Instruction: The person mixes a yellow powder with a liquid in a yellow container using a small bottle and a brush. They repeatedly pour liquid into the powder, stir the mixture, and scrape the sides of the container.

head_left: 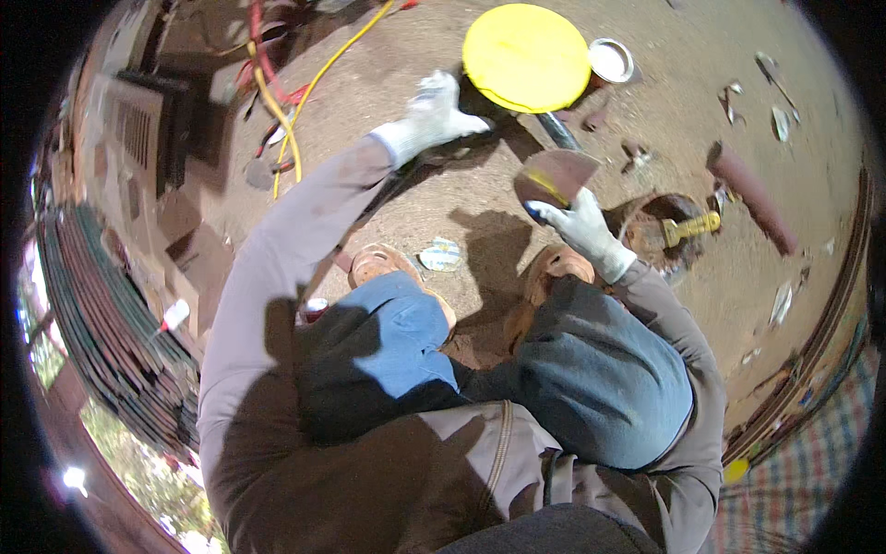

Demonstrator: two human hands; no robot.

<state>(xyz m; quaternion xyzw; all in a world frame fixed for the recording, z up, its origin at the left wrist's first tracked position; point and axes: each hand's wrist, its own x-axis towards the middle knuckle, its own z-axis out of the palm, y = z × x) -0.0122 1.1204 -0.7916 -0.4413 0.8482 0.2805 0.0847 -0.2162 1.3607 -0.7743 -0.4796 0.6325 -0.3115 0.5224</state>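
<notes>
- Squatting in the head view: a person in a grey-brown jacket (249,268) and blue trousers (604,397), knees apart, both tan shoes (374,265) set on a brown, littered floor (683,55).
- Left hand (430,118), white-gloved: arm extended forward, thumb stretched out sideways from the other fingers, just beside the lower left of the yellow disc. Whether it grips anything cannot be told.
- Right hand (588,233), also gloved: pinching a flat brown piece (559,174), fan-shaped and marked by a yellow streak, in front of the right shoe. A small blue part shows at the thumb.
- Yellow disc (526,57): ahead of both hands, at the top of the view, apart from the brown piece. A dark tube (558,131) shows between the two.
- Right of the disc: a round tin (611,61) with white contents, just beside its rim.
- Farther right: a yellow-handled tool (692,228) at a rusty round vessel (657,210); beyond it, a reddish-brown cylinder (752,197) lying aslant.
- Left side: a yellow cable (325,72) and a stack of long strips (111,323).
- Between the shoes: a crumpled white-and-blue scrap (441,255).
</notes>
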